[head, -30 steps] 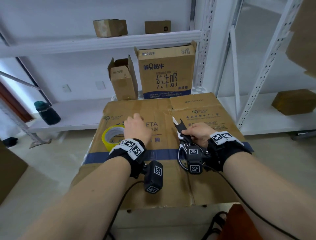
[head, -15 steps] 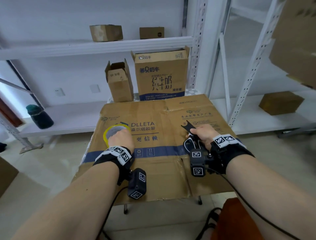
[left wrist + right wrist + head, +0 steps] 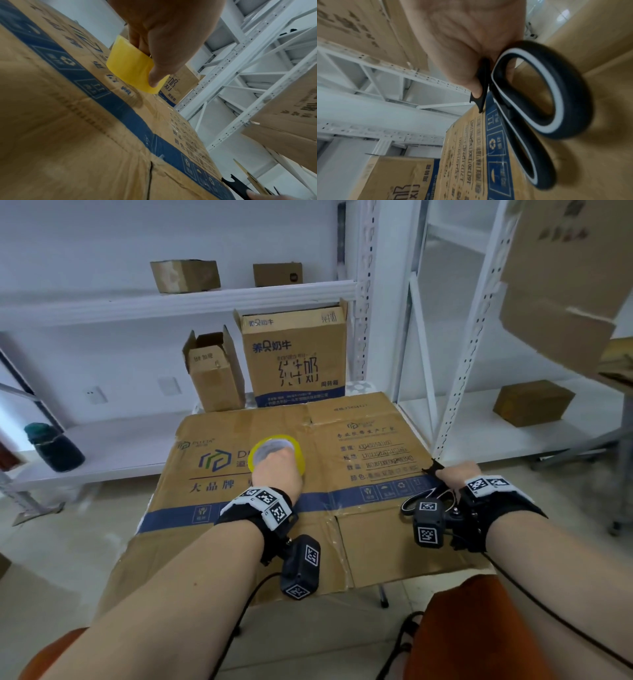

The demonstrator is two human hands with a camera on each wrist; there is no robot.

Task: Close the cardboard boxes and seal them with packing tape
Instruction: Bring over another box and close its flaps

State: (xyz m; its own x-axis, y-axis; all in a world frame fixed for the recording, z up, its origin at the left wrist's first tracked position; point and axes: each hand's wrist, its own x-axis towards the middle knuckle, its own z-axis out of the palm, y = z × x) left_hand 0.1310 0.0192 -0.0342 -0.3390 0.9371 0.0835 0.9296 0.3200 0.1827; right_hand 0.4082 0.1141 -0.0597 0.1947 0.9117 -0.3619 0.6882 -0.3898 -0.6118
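Okay: left grip [image 3: 279,470] holds tape roll [image 3: 277,453], right grip [image 3: 457,474] clutches scissors [image 3: 430,498]; both open boxes [image 3: 294,357] stand ahead, nearer left grip.

Flattened cardboard [image 3: 359,542] (blue-striped) bears boxes [image 3: 294,361].

the flattened cardboard sheet [image 3: 359,542] is matt brown corrugated board, creased, with a printed blue band and strips of glossy clear tape (they catch the light). the tape roll [image 3: 132,67] looks smooth, yellow, faintly shiny plastic. the scissors [image 3: 544,94] have smooth black plastic handles edged in white. the shelving [image 3: 455,392] is white-painted perforated metal.
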